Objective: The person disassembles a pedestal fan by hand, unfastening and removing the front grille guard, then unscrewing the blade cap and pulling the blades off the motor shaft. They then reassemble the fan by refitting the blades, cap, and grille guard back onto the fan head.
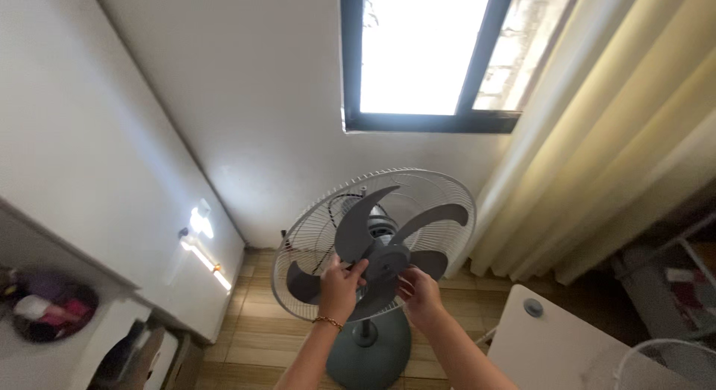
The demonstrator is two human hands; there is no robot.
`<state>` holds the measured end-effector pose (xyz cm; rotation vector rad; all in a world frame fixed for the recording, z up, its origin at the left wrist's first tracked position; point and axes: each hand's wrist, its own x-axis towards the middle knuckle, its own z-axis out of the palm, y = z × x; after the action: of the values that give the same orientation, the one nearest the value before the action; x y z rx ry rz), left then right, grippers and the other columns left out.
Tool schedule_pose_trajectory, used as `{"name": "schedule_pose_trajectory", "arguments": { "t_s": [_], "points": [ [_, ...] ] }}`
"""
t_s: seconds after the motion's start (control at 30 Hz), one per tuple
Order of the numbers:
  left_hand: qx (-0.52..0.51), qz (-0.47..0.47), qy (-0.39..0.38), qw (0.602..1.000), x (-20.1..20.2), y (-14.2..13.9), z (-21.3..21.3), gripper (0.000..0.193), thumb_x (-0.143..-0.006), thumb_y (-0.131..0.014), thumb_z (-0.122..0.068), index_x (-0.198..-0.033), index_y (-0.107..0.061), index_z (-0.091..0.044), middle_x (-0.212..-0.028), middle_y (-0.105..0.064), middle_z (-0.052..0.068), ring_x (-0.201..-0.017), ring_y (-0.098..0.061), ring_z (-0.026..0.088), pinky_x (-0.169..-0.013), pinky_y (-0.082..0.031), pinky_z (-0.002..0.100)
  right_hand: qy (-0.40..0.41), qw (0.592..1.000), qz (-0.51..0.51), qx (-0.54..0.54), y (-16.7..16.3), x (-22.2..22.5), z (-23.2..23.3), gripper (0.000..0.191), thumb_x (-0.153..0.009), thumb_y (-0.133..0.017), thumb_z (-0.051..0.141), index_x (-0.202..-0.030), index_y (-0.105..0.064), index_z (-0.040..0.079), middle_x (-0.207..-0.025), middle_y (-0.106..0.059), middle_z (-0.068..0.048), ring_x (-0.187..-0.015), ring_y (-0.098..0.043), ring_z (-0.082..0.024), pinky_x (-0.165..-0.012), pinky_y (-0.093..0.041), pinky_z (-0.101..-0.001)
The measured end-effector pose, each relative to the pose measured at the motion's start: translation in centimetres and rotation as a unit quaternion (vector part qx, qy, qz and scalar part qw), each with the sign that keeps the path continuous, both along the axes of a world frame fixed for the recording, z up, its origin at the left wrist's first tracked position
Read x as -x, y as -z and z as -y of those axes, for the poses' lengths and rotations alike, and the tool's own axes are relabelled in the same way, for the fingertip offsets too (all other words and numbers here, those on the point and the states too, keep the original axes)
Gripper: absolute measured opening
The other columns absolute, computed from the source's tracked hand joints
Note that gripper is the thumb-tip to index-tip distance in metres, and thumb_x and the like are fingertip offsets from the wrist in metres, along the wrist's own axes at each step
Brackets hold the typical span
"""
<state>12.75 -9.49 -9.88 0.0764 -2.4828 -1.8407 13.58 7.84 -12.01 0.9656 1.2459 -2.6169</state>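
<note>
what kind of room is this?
Most likely a room in a home, perhaps a bedroom. A standing fan with its front guard off stands on a wood-look floor; long cream curtains hang beside a dark-framed window. Left hand and right hand touch the fan's grey blades.

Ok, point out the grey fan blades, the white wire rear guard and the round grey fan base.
grey plastic fan blades [358,222]: head view, on the upper left blade.
white wire rear guard [440,189]: head view, on its upper right wires.
round grey fan base [373,360]: head view, on its top surface.
</note>
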Motion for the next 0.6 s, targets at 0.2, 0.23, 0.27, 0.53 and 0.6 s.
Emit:
{"name": "schedule_pose_trajectory", "arguments": {
  "t_s": [0.2,0.23,0.27,0.53,0.6],
  "points": [
    [0.003,-0.003,0.037,0.999,0.5,0.0,-0.2,0.040,-0.090,-0.075,-0.035,-0.089,-0.067,0.004,-0.066,-0.074,0.011,-0.058,-0.074,0.019,-0.056,-0.056,0.031,0.010,0.999,0.001,0.047,0.6,0.1,0.2,0.021,-0.103,-0.052,0.027,-0.108,-0.065,0.011,-0.100,-0.061,-0.004,-0.091,-0.055,-0.022,-0.083,-0.044,-0.0415],
    [0.014,-0.031,0.051,0.998,0.6,-0.1,-0.1,0.038,-0.090,-0.073,-0.035,-0.086,-0.070,0.002,-0.065,-0.073,0.011,-0.055,-0.073,0.020,-0.055,-0.055,0.032,0.000,0.999,0.010,0.036,0.8,0.1,0.3,0.023,-0.103,-0.050,0.029,-0.106,-0.065,0.011,-0.100,-0.061,-0.004,-0.090,-0.056,-0.021,-0.082,-0.044,-0.0420],
    [0.038,-0.003,0.051,0.998,0.8,-0.2,-0.1,0.039,-0.093,-0.071,-0.037,-0.086,-0.069,0.001,-0.064,-0.073,0.011,-0.056,-0.072,0.019,-0.054,-0.055,0.031,-0.010,1.000,0.019,0.023,0.7,0.1,0.4,0.026,-0.103,-0.049,0.031,-0.104,-0.066,0.011,-0.100,-0.060,-0.004,-0.089,-0.056,-0.021,-0.081,-0.044,-0.0425],
    [0.037,0.013,0.059,0.997,0.1,-0.5,-0.1,0.047,-0.096,-0.062,-0.044,-0.085,-0.072,0.001,-0.060,-0.071,0.007,-0.055,-0.072,0.016,-0.054,-0.056,0.032,0.032,0.998,0.030,-0.036,-0.5,-0.8,1.2,0.071,-0.096,-0.054,0.031,-0.152,-0.011,0.038,-0.115,-0.057,-0.007,-0.091,-0.057,-0.021,-0.087,-0.050,-0.0470],
    [0.032,0.031,0.060,0.997,0.0,-0.4,-0.1,0.045,-0.095,-0.062,-0.043,-0.089,-0.071,0.000,-0.060,-0.072,0.008,-0.054,-0.072,0.018,-0.054,-0.055,0.033,0.039,0.998,0.020,-0.041,-0.4,-0.9,1.3,0.075,-0.095,-0.055,0.033,-0.154,-0.009,0.036,-0.117,-0.057,-0.007,-0.090,-0.056,-0.020,-0.085,-0.050,-0.0478]
  ]
}}
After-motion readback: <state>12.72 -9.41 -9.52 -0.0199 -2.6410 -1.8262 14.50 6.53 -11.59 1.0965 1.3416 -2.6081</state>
